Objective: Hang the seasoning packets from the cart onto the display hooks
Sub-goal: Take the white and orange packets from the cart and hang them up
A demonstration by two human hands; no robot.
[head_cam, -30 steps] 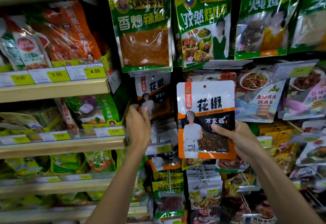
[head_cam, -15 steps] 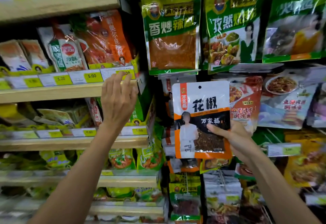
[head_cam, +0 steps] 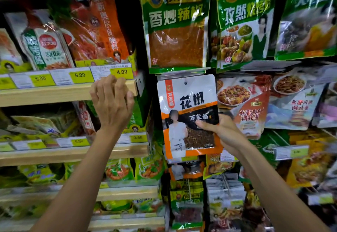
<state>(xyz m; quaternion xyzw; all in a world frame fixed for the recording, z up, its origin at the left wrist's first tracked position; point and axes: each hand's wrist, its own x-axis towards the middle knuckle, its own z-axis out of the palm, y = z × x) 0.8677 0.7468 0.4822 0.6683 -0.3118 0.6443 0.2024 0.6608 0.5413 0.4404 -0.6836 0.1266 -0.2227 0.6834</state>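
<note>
An orange, white and black seasoning packet (head_cam: 187, 104) with a clear window of peppercorns is held upright in front of the hook display. Its hang hole sits just below the grey tag strip under the green chilli packet (head_cam: 176, 25). My right hand (head_cam: 221, 131) pinches the packet's lower right part, thumb on the front. My left hand (head_cam: 112, 104) rests on the front edge of the wooden shelf (head_cam: 54, 95), fingers curled over it, holding nothing. No hook tip is visible behind the packet. The cart is out of view.
Wooden shelves with bagged sauces and yellow price tags (head_cam: 121, 72) fill the left side. Green packets hang in the top row, red and white packets (head_cam: 242, 104) to the right, and more identical packets (head_cam: 186, 169) hang below the held one.
My left hand left the hanging packets and rose to the shelf edge on the left. The packet in my right hand moved up and closer to the display.
</note>
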